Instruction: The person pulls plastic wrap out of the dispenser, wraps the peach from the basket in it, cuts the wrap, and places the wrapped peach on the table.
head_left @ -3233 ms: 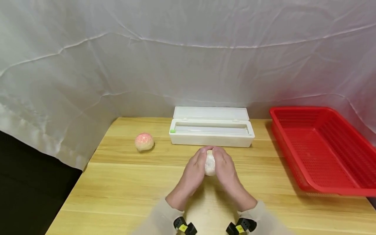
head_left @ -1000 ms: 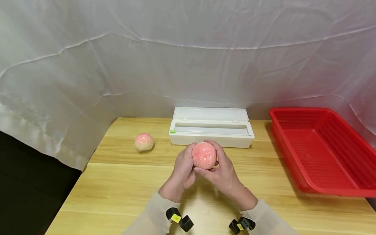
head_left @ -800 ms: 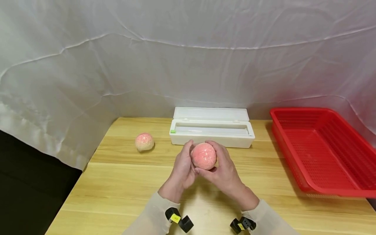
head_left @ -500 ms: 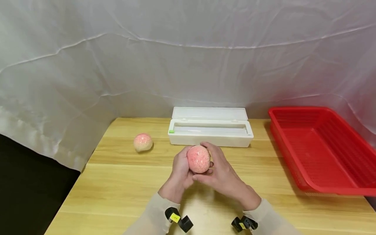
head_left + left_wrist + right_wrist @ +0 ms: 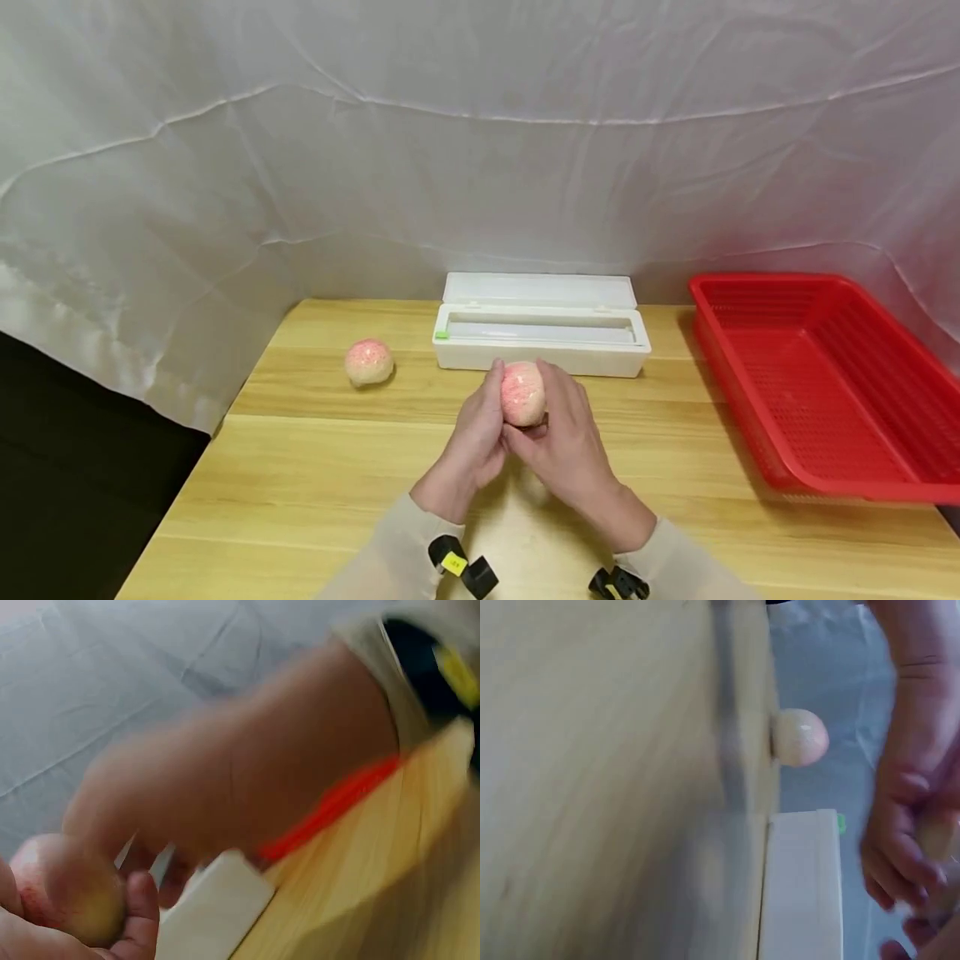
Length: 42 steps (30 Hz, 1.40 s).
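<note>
A peach (image 5: 522, 395), pink fading to cream and glossy as if in clear film, is held between both hands above the middle of the table. My left hand (image 5: 474, 433) grips its left side, thumb up along it. On the other side, my right hand (image 5: 566, 442) curls round it, with the thumb below. In the left wrist view the peach (image 5: 71, 889) rests against the left fingers; the right wrist view shows only a small part of it. A second, similar peach (image 5: 368, 362) sits alone on the table to the left.
Behind the hands stands a white cling film dispenser (image 5: 542, 358), its lid raised, with a roll inside and a green tab at left. A red plastic basket (image 5: 738, 387) stands at the right. Pale cloth (image 5: 480, 183) hangs behind the wooden table (image 5: 315, 492).
Hands that earlier pressed round the peach, its pale underside showing, have turned it pink side up. Since half a second ago it has rolled further and shifted slightly right; the right fingers have closed in.
</note>
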### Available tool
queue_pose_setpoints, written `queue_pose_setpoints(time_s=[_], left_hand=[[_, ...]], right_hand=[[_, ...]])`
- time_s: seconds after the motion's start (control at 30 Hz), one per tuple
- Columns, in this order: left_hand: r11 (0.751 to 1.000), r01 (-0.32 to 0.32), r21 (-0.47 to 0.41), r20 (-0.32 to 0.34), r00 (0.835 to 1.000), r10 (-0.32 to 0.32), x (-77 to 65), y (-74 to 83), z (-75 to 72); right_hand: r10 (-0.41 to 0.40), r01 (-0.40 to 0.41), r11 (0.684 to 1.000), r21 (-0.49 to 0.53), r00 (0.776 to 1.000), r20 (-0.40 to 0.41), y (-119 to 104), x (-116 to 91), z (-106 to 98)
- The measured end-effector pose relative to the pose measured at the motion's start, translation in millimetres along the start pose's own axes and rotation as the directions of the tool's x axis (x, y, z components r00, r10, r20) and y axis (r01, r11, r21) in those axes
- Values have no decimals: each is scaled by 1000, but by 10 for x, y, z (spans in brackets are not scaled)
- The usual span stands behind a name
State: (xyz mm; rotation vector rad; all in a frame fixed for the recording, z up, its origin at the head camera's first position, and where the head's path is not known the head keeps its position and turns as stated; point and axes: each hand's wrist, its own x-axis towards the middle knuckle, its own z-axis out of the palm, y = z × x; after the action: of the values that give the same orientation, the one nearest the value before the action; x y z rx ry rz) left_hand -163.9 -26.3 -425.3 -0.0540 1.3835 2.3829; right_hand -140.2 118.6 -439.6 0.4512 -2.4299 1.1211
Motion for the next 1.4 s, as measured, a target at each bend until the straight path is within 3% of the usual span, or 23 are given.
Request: queue_pose_setpoints(time_s=[0.07, 0.1, 0.2, 0.27, 0.33, 0.4, 0.47, 0.5, 0.6, 0.77, 0.83, 0.9, 0.93, 1.03, 1.13, 1.23, 1.4], left_hand=[[1000, 1, 29, -4, 1000, -1, 12, -3, -20], [999, 10, 44, 13, 1000, -10, 15, -1, -31], [993, 62, 98, 100, 992, -72, 12, -2, -37], [987, 81, 136, 157, 982, -102, 1, -21, -11], [985, 78, 153, 185, 977, -106, -7, -53, 29], [985, 62, 160, 195, 976, -93, -2, -84, 71], [984, 51, 170, 198, 977, -84, 6, -99, 104], [983, 52, 176, 201, 976, -87, 12, -100, 113], [981, 77, 177, 240, 963, -119, 22, -78, 109], [988, 95, 124, 288, 949, -127, 9, -20, 46], [990, 55, 128, 286, 954, -89, 1, -18, 25], [985, -10, 171, 260, 965, -35, -2, -26, 3], [978, -43, 202, 244, 970, -7, 1, -28, -11], [940, -124, 319, 167, 983, 73, 14, -21, -76], [899, -151, 410, 111, 987, 115, 29, 4, -152], [917, -135, 376, 111, 989, 100, 42, 11, -192], [971, -95, 218, 90, 993, 77, 66, 5, -177]], right_hand=[[134, -141, 976, 165, 990, 51, -9, 35, -70], [216, -228, 938, 261, 974, 74, -5, 67, -106], [400, -412, 759, 504, 906, 137, 25, 192, -168], [469, -490, 643, 588, 860, 202, 47, 251, -155], [532, -536, 595, 598, 821, 206, 50, 247, -127], [595, -557, 549, 623, 784, 176, 52, 224, -88], [652, -562, 530, 634, 749, 119, 53, 191, -64], [664, -558, 525, 643, 741, 100, 56, 176, -55], [649, -531, 442, 723, 746, 150, 69, 176, -60], [629, -469, 213, 857, 737, 247, 121, 238, -134], [639, -441, 155, 884, 727, 251, 148, 263, -165], [630, -463, 159, 872, 727, 272, 169, 278, -201], [616, -503, 179, 845, 728, 303, 180, 280, -225], [528, -644, 296, 706, 726, 440, 224, 276, -326], [417, -706, 389, 592, 708, 570, 292, 276, -432], [360, -699, 416, 582, 714, 601, 335, 285, -483], [381, -661, 399, 635, 750, 541, 320, 286, -452]])
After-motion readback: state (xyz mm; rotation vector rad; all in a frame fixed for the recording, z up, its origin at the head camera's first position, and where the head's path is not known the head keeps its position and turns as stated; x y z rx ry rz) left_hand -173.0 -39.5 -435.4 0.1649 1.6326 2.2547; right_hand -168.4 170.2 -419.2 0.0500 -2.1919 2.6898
